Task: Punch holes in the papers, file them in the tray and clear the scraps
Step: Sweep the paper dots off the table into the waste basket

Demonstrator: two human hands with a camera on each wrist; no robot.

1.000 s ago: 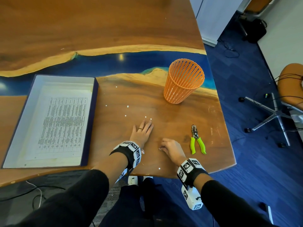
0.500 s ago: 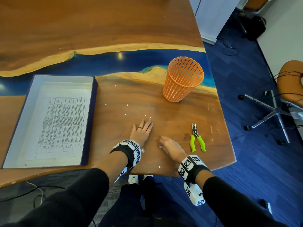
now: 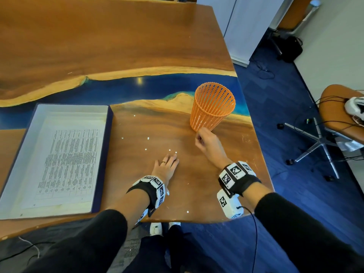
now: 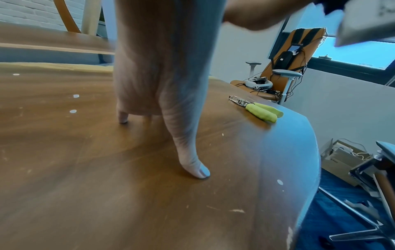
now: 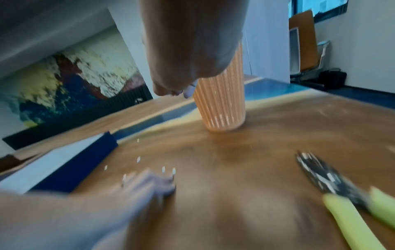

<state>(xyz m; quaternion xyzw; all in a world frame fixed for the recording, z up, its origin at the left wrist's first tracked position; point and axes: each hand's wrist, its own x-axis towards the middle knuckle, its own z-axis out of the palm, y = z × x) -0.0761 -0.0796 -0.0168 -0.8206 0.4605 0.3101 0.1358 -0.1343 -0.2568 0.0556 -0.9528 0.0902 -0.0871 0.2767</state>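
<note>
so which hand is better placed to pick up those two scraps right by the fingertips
Left. The left hand lies flat on the table with two scraps just beyond its fingertips; the right hand is raised, curled, by the orange basket.

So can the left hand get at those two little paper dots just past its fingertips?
Probably yes. The left hand lies flat on the table, and the two paper dots sit just ahead of it with bare wood between; the right hand is off by the orange basket.
</note>
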